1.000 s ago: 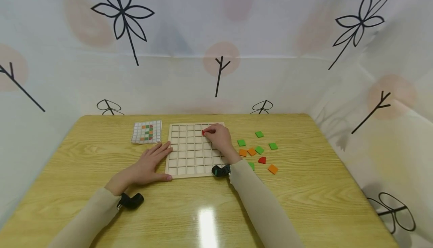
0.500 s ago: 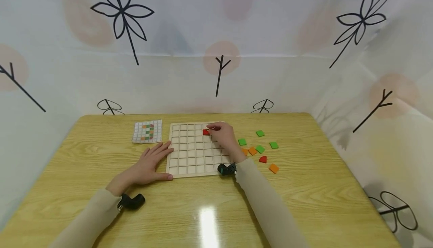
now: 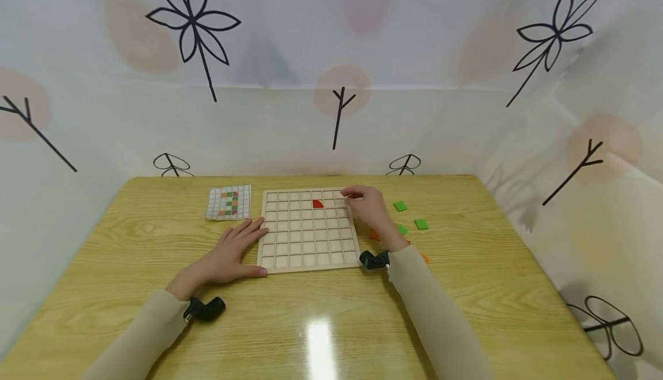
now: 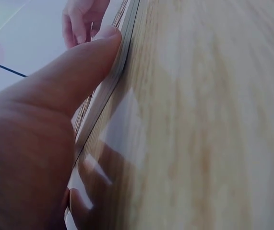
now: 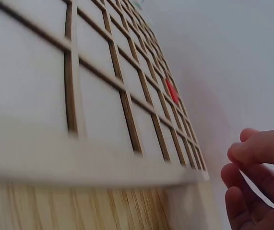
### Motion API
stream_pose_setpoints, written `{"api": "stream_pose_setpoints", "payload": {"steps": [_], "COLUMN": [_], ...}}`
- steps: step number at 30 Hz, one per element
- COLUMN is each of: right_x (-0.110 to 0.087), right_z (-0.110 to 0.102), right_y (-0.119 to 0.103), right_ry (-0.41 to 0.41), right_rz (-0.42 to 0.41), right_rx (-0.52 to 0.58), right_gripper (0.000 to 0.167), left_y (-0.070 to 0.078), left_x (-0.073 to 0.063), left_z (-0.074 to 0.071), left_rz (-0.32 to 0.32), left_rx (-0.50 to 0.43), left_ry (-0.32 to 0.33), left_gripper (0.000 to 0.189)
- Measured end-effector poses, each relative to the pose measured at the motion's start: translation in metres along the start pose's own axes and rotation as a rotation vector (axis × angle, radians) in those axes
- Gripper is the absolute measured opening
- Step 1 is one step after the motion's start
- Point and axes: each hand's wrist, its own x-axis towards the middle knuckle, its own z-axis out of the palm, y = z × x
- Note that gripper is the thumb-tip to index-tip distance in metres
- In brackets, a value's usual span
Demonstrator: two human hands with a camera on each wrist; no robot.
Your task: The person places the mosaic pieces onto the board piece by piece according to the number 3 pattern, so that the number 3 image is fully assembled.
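My left hand [image 3: 228, 256] lies with spread fingers along the left edge of a wooden grid board [image 3: 263, 247]. In the left wrist view its thumb [image 4: 79, 64] rests on the board's side. A red quarter-circle tile [image 3: 317, 204] sits in a cell of the second row from the top, right of the middle. My right hand [image 3: 369, 207] hovers at the board's upper right corner, fingers loosely bent and holding nothing. The right wrist view shows these fingers [image 5: 254, 148] off the board's edge, with the red tile [image 5: 172, 91] farther back.
Green tiles [image 3: 421, 224] and orange tiles [image 3: 374, 235] are scattered right of the board, some hidden under the right forearm. A paper card [image 3: 214, 200] with a coloured grid pattern lies left of the board. A patterned cloth [image 3: 290, 132] stands behind the table.
My right hand has released the red quarter-circle tile into its cell and moved right to the board's corner. My left hand stays at the left edge.
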Motion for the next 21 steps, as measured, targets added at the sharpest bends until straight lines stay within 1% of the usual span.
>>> {"api": "stream_pose_setpoints", "payload": {"steps": [4,8,13,16,21], "right_x": [-0.006,-0.013,-0.019,-0.021,-0.025], "right_z": [-0.017,-0.033,-0.052,-0.061,-0.072], "right_y": [0.010,0.024,0.038,0.043,0.044], "right_ry": [-0.013,-0.038,-0.078,-0.115,-0.226], "right_rz": [0.015,0.048,0.083,0.088,0.073], "right_rx": [-0.010,-0.005,-0.063,-0.063,-0.042], "right_gripper": [0.024,0.025,0.027,0.027,0.030], "left_y": [0.000,0.002,0.002,0.001,0.002], "left_x": [0.000,0.000,0.000,0.000,0.000], "left_z": [0.001,0.001,0.001,0.000,-0.002], "left_rz": [0.005,0.005,-0.010,-0.008,-0.014], "left_rx": [-0.008,-0.017,-0.021,-0.028,-0.037], "left_ry": [0.007,0.006,-0.002,0.001,-0.002], "left_gripper": [0.093,0.092,0.092,0.092,0.093]}}
